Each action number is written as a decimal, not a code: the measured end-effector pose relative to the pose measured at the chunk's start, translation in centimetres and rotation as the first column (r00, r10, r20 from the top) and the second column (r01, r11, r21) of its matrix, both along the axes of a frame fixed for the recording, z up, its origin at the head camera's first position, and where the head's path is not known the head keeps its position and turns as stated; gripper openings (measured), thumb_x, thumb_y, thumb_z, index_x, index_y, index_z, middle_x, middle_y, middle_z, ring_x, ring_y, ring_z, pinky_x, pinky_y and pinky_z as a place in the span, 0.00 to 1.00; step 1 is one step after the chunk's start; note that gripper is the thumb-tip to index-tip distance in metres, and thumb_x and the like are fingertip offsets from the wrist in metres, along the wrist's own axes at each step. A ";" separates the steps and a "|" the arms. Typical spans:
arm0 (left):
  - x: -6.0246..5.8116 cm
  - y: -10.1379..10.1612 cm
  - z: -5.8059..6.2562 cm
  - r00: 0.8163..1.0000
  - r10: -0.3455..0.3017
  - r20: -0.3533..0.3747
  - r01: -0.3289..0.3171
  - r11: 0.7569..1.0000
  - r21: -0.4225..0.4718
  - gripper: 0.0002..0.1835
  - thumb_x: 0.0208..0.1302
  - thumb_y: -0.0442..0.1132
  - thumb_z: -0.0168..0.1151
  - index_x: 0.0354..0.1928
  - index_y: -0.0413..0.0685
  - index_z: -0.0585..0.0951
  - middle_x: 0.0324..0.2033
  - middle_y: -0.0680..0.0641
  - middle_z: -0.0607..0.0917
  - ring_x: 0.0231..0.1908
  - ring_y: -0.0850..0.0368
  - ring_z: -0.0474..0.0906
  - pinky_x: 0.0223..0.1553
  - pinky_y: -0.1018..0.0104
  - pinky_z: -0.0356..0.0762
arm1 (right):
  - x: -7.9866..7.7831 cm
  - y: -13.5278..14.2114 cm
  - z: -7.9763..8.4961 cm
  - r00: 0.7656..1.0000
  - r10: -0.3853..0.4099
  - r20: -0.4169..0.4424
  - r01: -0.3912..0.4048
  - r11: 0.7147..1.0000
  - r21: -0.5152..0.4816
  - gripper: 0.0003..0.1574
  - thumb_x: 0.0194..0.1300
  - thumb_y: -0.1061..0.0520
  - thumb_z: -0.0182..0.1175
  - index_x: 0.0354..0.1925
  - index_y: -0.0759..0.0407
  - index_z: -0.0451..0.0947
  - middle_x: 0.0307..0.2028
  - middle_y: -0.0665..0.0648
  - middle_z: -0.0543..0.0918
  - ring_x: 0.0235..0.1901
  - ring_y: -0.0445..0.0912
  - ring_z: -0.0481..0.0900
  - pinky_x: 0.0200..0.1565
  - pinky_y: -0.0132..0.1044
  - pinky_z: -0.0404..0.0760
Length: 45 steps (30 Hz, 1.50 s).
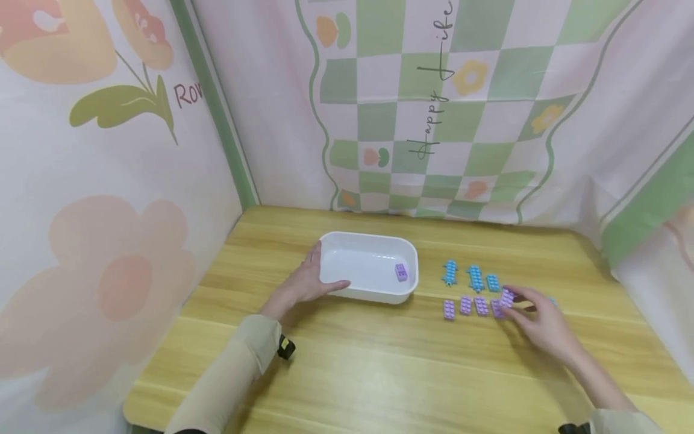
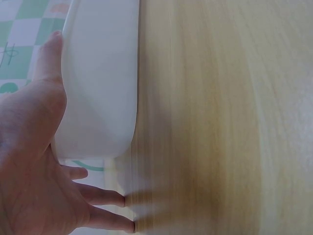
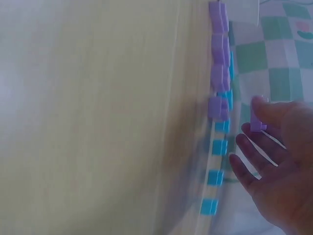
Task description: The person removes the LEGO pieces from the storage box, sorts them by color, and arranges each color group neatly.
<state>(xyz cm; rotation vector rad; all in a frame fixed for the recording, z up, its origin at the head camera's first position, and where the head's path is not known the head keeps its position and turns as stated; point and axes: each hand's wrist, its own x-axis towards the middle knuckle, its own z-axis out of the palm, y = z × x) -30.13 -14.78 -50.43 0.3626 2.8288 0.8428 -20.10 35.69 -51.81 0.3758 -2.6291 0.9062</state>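
Note:
My left hand point(image 1: 306, 280) rests against the left end of a white rectangular tub point(image 1: 370, 297). Its thumb lies along the tub's rim, and in the left wrist view the other fingers are spread straight, with fingertips at the table. One purple building brick point(image 1: 401, 272) lies inside the tub near its right end. Between thumb and fingertips my right hand point(image 1: 542, 319) pinches another purple brick point(image 1: 506, 296), raised over the row; the right wrist view shows it above the tabletop. Below it stand several purple bricks in a row, including the leftmost brick point(image 1: 449, 310).
Behind the purple row are several blue pieces, two long ones point(image 1: 450, 273) with side knobs and a shorter blue brick point(image 1: 492, 283). More blue bricks point(image 3: 215, 177) continue rightward, partly hidden by my right hand in the head view. Printed curtains point(image 1: 379, 120) hang along the table's point(image 1: 347, 367) far edge.

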 end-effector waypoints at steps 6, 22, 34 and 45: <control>0.0 -0.1 -0.1 1.000 -0.006 -0.007 0.006 1.000 0.001 0.75 0.64 0.78 0.67 0.90 0.43 0.33 0.90 0.34 0.42 0.85 0.29 0.56 0.85 0.35 0.61 | 0.6 2.1 -0.3 0.999 -0.050 0.004 0.050 0.998 0.045 0.31 0.61 0.71 0.76 0.62 0.78 0.80 0.48 0.78 0.88 0.44 0.15 0.70 0.40 0.11 0.77; -0.2 0.0 -0.3 1.000 0.008 0.009 -0.008 1.000 0.018 0.75 0.63 0.79 0.68 0.90 0.46 0.33 0.90 0.37 0.41 0.85 0.30 0.56 0.85 0.34 0.62 | 0.6 3.6 -1.6 0.996 -0.048 0.076 0.034 0.984 0.177 0.28 0.62 0.68 0.76 0.58 0.80 0.81 0.55 0.84 0.83 0.55 0.80 0.80 0.55 0.78 0.75; 0.0 0.0 -0.1 1.000 -0.007 0.018 0.006 1.000 0.023 0.75 0.64 0.77 0.68 0.90 0.45 0.32 0.90 0.36 0.41 0.85 0.29 0.55 0.85 0.34 0.61 | 0.3 3.8 -2.2 0.999 -0.034 0.020 0.030 0.982 0.186 0.28 0.58 0.70 0.77 0.56 0.80 0.83 0.53 0.83 0.83 0.53 0.80 0.80 0.54 0.78 0.75; -0.5 -0.2 -0.1 1.000 -0.014 0.017 0.013 0.999 0.033 0.76 0.64 0.77 0.68 0.89 0.44 0.31 0.90 0.35 0.40 0.87 0.31 0.49 0.87 0.37 0.55 | 0.1 3.3 -1.3 0.997 -0.053 0.053 0.042 0.983 0.180 0.25 0.60 0.70 0.77 0.54 0.79 0.84 0.55 0.83 0.83 0.56 0.81 0.79 0.66 0.71 0.77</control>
